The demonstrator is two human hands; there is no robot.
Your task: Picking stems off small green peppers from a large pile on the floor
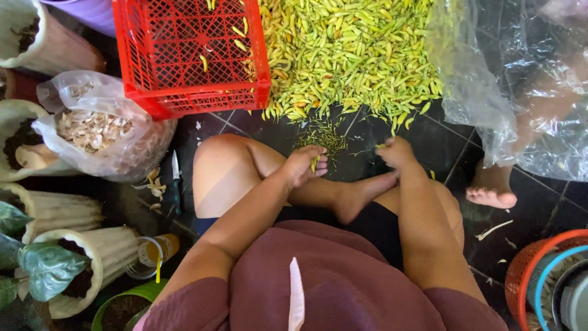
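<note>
I sit cross-legged on a dark tiled floor. My left hand (304,164) is closed around a small yellow-green chilli pepper (313,163) above my crossed legs. My right hand (395,152) pinches something thin and green, a stem or a small chilli, too small to tell. A large heap of yellow-green chillies (349,55) lies on the floor just beyond both hands. A small pile of green stems (323,135) sits between the heap and my left hand.
A red plastic crate (190,55) stands at the far left of the heap. A clear bag of pale peels (98,129), a small knife (176,168), white plant pots (73,257), a clear plastic sheet (490,73), another person's foot (490,190), and an orange basket (539,270) surround me.
</note>
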